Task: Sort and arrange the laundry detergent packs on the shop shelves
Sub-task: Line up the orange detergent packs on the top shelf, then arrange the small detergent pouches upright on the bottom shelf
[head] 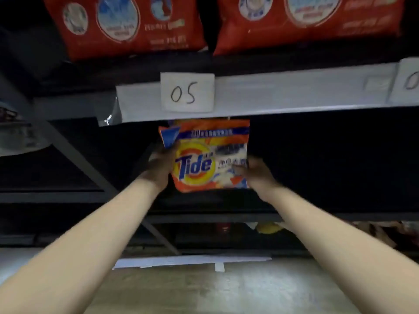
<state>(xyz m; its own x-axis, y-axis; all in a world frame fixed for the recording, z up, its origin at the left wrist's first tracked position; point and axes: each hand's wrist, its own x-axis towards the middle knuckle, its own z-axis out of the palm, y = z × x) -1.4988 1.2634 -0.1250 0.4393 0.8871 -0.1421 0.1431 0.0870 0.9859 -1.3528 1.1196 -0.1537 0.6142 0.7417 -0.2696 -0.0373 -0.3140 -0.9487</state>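
An orange Tide detergent pack (205,155) stands upright in the dark shelf bay under the white shelf edge (283,94), just below the paper label marked 05 (187,91). My left hand (159,167) grips its left side with the thumb on the front. My right hand (254,171) grips its lower right side. Both arms reach forward into the bay. The pack's bottom edge is at the level of the dark shelf board (204,200); whether it rests on it I cannot tell.
Two large red detergent bags (127,26) (317,21) stand on the shelf above. A grey diagonal brace (74,152) crosses the left side. Below is another dark shelf with a yellow item (268,227). White paper strip (192,261) lies on the floor.
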